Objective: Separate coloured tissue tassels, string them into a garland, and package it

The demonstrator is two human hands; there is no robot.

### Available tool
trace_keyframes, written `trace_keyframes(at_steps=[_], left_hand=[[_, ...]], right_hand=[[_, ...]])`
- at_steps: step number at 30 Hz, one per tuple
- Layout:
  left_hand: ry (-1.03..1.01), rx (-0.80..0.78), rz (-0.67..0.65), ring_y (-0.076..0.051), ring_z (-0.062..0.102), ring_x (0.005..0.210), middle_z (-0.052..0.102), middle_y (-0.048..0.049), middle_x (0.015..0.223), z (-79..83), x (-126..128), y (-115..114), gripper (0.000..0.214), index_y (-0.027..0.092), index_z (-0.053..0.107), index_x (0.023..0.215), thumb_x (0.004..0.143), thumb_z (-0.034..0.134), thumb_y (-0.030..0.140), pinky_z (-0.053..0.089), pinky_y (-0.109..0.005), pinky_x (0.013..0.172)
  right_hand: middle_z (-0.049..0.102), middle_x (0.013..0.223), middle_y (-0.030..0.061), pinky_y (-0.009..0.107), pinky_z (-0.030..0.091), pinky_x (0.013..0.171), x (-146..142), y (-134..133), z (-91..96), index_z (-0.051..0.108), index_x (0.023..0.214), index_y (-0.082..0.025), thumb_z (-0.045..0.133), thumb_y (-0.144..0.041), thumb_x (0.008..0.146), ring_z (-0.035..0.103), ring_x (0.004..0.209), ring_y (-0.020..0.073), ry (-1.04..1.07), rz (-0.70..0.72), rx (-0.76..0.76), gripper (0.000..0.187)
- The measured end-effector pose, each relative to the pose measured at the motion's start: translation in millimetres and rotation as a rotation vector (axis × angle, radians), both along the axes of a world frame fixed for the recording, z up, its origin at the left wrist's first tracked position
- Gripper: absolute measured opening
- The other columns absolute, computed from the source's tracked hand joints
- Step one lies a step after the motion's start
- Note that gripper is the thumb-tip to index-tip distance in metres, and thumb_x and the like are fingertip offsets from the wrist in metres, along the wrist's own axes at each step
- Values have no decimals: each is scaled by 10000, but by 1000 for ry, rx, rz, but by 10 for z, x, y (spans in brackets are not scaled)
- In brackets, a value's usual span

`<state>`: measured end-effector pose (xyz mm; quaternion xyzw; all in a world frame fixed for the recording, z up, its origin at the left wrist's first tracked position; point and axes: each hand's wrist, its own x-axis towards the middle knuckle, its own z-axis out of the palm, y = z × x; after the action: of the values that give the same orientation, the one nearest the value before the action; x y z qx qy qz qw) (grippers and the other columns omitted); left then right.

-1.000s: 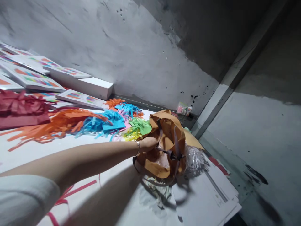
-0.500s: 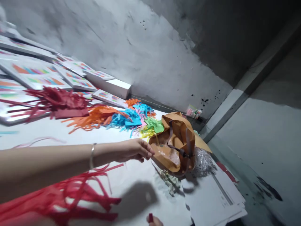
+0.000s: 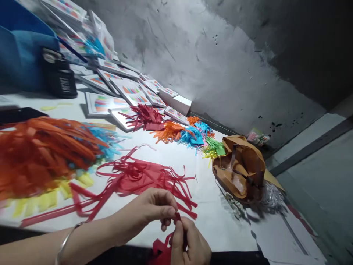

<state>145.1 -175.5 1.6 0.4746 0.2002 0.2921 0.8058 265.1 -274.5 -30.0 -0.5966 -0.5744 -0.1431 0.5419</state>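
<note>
My right hand (image 3: 190,244) is closed around a red paper tassel (image 3: 162,252) at the bottom edge; its twisted top (image 3: 178,217) pokes up between thumb and forefinger. Against that top my left hand (image 3: 157,208), with a silver bangle on its wrist, is pinched; anything tiny between its fingertips is hidden. Just beyond the hands, red fringed paper (image 3: 146,176) lies with loose strips on the white table (image 3: 204,206). To the right stands an open brown bag (image 3: 242,165) with clear plastic inside.
Orange fringe (image 3: 49,147) is heaped at the left over blue and yellow strips. Red (image 3: 149,117), orange, blue and green fringe bundles line the back. Behind them are several flat printed packs (image 3: 132,90). A blue bag (image 3: 27,55) with a black buckle is at upper left.
My left hand has come back from the rim of the brown bag to meet my right hand at the red tassel. The view has swung left, showing the orange heap and blue bag.
</note>
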Motion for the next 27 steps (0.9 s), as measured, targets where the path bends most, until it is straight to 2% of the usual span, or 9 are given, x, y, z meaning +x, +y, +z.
trace_keyframes(at_steps=[5,12,18,23,27], left_hand=[[-28,114,65,-109,564,576,668,-3,643,-88,-272,-83,296,124,718,734,722,864,382,454,-211,571],[28,418,106,-117,591,607,645,-4,699,-40,-431,-165,119,135,705,779,829,712,242,485,-207,589],[128,732,164,-117,605,608,658,-21,713,5,-521,-200,117,139,685,823,880,604,200,481,-186,580],[150,791,149,-113,595,615,661,-22,717,31,-586,-221,138,142,690,822,892,593,210,465,-174,580],[164,752,123,-111,585,604,654,-17,705,25,-608,-238,164,140,684,803,902,608,247,449,-168,565]], right_hand=[[655,645,-30,217,453,544,-151,-53,4,631,927,-233,486,-214,1006,630,525,112,-81,74,-75,167],[616,627,-10,263,416,555,-141,-133,121,601,934,-195,514,-135,962,575,529,146,-311,124,-82,109],[612,639,-26,257,399,557,-190,-191,88,592,865,-227,474,-189,979,571,542,133,-200,189,-161,167],[653,706,-50,231,425,596,-236,-231,37,626,931,-268,459,-276,1009,611,601,118,-29,225,-259,184],[636,695,-45,237,420,608,-246,-241,28,612,911,-259,451,-271,1011,609,610,123,-62,260,-267,190]])
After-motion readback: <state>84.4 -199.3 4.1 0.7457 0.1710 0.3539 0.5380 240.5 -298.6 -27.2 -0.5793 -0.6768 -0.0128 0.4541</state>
